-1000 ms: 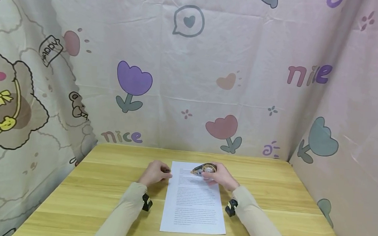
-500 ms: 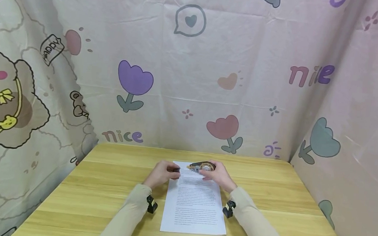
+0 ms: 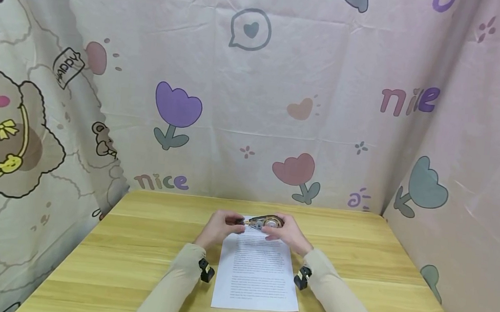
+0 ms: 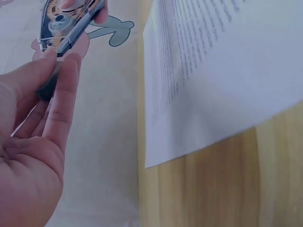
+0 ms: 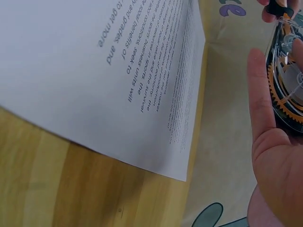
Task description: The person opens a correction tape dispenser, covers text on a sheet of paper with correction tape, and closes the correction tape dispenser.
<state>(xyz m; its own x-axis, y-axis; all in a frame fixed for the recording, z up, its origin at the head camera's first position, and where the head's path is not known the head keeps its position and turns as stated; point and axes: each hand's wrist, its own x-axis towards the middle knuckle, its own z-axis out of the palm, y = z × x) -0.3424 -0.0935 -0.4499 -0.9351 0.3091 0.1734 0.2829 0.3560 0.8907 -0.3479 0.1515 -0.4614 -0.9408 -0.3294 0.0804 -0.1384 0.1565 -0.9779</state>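
My right hand point(image 3: 290, 235) grips a correction tape point(image 3: 267, 221) with a clear case, dark edging and orange gears inside, its tip aimed left. Between thumb and fingers, my left hand point(image 3: 219, 228) pinches a small dark cap point(image 4: 46, 90) right at that tip. In the right wrist view the cap point(image 5: 279, 8) meets the narrow end of the tape's case, and the right index finger point(image 5: 260, 90) lies straight along its side. Both hands are above the top part of a printed sheet of paper point(image 3: 258, 274); part of its upper edge is hidden behind them.
The sheet lies flat on a light wooden table point(image 3: 144, 265). A patterned cloth point(image 3: 236, 101) hangs behind the table and along both sides. Each wrist wears a small black camera, such as the left one point(image 3: 206, 271).
My left hand has moved right, over the paper, bringing the cap to the correction tape's tip. The right hand with the correction tape has shifted slightly left.
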